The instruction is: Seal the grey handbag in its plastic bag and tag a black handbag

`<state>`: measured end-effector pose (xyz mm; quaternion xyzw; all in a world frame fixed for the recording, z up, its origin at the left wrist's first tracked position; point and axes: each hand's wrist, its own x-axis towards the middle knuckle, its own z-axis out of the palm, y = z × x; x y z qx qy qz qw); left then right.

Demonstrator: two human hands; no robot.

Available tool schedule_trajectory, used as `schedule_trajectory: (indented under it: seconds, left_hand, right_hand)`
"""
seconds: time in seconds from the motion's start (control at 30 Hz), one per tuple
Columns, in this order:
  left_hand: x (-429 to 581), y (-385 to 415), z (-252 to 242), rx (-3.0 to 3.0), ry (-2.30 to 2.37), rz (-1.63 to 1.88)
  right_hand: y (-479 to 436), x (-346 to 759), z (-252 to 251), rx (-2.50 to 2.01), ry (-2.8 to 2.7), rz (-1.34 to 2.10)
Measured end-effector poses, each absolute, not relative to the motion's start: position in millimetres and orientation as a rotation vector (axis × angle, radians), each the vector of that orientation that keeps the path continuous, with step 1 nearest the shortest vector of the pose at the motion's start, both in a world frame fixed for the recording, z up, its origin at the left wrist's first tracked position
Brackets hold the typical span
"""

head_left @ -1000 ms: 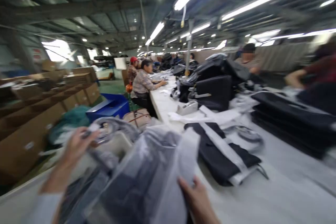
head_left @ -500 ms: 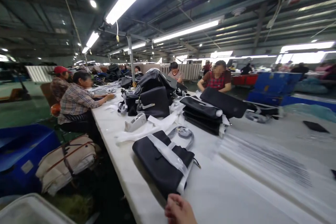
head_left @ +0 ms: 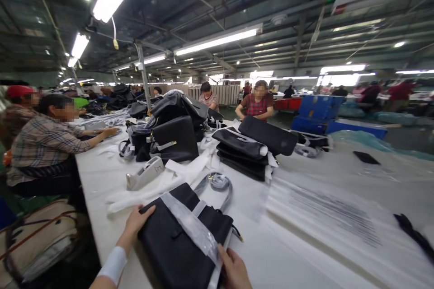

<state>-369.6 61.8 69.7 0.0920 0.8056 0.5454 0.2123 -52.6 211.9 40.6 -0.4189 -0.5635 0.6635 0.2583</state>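
Note:
A black bag lies on the white table, with a strip of white wrap across its front. My left hand grips the bag's upper left edge, and a white band circles that wrist. On the bag's right side, my right hand holds the edge near the end of the wrap, thumb on top. Behind the bag lies a wrapped grey strap in a coil. A short black cord with a gold tip sticks out at the bag's right.
A tape dispenser stands behind on the left. Stacked black bags and a larger bag pile lie farther back. Clear plastic sheets cover the right side. Co-workers sit at the left edge and stand beyond the table.
My left hand has come into view and taken hold of the bag. My right hand has moved up onto its right edge. The bag sits nearer, and the view has turned right.

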Motion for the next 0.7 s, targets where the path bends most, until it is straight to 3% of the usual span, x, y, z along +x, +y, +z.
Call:
schedule_trajectory:
  seconds: [0.17,0.37,0.57,0.7]
  left_hand:
    - [-375,49,67,0.258,2.097,1.427]
    - [-310,29,77,0.282,1.897,1.337]
    - [-193,-3,84,0.357,1.880,1.302]
    - [-110,-36,60,0.622,1.731,1.150]
  right_hand:
    - [233,-72,50,-1.183,-1.500,1.746]
    - [267,-35,102,-1.199,-1.624,1.532]
    - [252,83,164,-1.095,-1.804,1.543]
    - [198,205,164,-1.232,-1.736,1.631]
